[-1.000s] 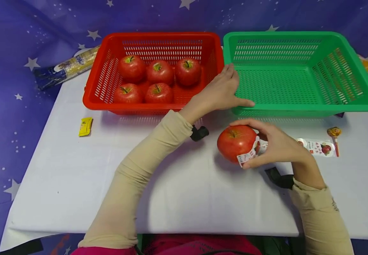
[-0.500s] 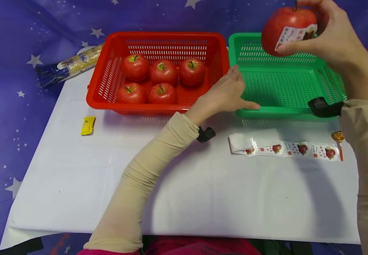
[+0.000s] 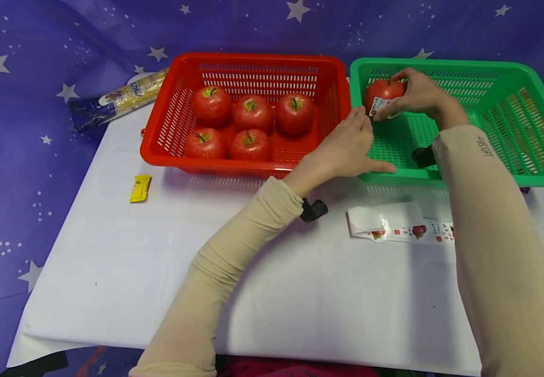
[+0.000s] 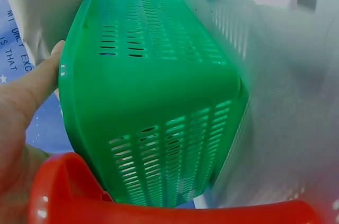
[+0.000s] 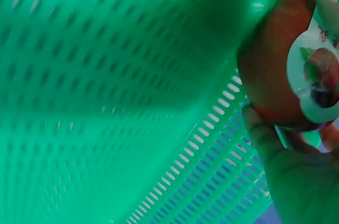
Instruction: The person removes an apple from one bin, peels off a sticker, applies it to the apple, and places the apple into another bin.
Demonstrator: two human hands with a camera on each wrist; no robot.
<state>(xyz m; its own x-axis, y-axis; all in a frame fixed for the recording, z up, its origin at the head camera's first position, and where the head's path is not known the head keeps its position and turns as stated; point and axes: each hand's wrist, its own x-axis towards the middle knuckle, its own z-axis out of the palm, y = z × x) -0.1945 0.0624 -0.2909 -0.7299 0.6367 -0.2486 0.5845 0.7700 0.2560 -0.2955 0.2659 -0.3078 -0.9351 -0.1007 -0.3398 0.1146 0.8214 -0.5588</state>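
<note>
My right hand (image 3: 421, 97) grips a red apple (image 3: 378, 91) with a white printed label on its near side. The apple is inside the green basket (image 3: 451, 64), by its back left corner. Up close in the right wrist view, the fingers surround the apple (image 5: 273, 68) beside the slotted basket wall. My left hand (image 3: 344, 144) rests on the left rim of the green basket, its fingers extended and the thumb along the front rim. In the left wrist view that thumb touches the green basket's rim (image 4: 68, 91). Several unlabelled apples (image 3: 253, 112) sit in the red basket (image 3: 253, 166).
A strip of apple labels (image 3: 406, 230), folded at its left end, lies before the green basket. Left on the white table (image 3: 158, 277) is a yellow packet (image 3: 140, 188). A blue-and-yellow pasta package (image 3: 121, 99) leans near the red basket's left side. A starry cloth (image 3: 88, 42) hangs behind.
My right hand has lifted the labelled apple off the table, over the green basket, and lowered it into the back left corner. The left hand stays on the green basket's rim.
</note>
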